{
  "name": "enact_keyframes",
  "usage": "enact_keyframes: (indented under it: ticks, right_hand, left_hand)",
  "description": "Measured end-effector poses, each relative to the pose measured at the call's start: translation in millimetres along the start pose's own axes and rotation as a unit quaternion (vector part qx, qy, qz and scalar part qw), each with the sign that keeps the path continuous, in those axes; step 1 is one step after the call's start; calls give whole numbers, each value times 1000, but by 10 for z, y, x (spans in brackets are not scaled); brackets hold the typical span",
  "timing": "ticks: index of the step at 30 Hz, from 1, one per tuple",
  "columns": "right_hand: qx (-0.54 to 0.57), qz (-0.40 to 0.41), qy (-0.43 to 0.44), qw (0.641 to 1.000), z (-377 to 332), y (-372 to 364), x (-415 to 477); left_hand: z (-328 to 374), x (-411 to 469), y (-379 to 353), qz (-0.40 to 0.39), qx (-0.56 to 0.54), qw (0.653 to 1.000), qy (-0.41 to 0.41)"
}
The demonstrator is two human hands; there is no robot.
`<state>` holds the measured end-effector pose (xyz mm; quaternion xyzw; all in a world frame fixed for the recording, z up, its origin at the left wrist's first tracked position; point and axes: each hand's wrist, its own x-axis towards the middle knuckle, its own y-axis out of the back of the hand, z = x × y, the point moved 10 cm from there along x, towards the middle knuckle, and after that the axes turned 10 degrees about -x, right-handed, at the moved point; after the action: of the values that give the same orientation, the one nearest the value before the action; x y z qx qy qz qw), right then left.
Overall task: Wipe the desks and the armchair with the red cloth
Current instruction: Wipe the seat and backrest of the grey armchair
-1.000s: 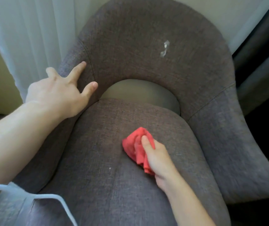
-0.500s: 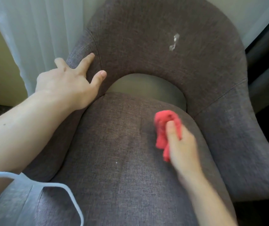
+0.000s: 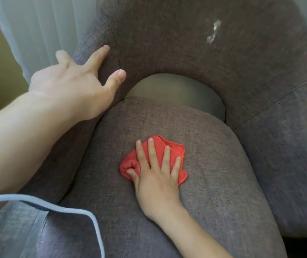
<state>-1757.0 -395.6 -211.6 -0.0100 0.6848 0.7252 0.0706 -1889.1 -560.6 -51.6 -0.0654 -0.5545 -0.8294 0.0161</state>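
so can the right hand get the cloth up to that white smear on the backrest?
Probably yes: the right hand with the red cloth is on the seat, and nothing lies between it and the white smear.

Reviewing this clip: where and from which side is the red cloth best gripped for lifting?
Grip the bunched fold at the red cloth's left edge, coming from above; it stands proud beside the right hand's thumb, while the rest lies flat under spread fingers.
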Motion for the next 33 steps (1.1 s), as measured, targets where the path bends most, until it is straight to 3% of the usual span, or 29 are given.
enact_keyframes:
  ticks: [7,12,14,17,18,20,22,26,33]
  right_hand:
    - [7,29,-79,996,741,133,687]
    - [-35,109,-115,987,1192,416,808]
    - [40,161,-126,978,1420,610,790]
    - [257,258,-190,912,1972,996,609]
    - [270,287,-196,898,2081,1113,510]
    - [205,326,-153,910,2041,1302,352]
    - [140,289,-109,941,1870,1192,340]
    - [30,67,-121,990,1524,364,539]
    - [-27,58,-113,992,1226,108,518]
  left_hand:
    - [42,-15,23,5,-13,1000,-10]
    - [68,-37,48,18,-12,1000,-10]
    - [65,-38,45,19,-14,1000,-9]
    - [54,-29,43,18,-22,1000,-7]
    - [45,-29,40,17,-26,999,-5]
    - [35,-23,32,13,-33,999,-1]
    - [31,-23,20,8,-38,999,4]
    - [16,-28,13,3,-35,999,4]
    - [-20,-2,-21,1,-33,999,14]
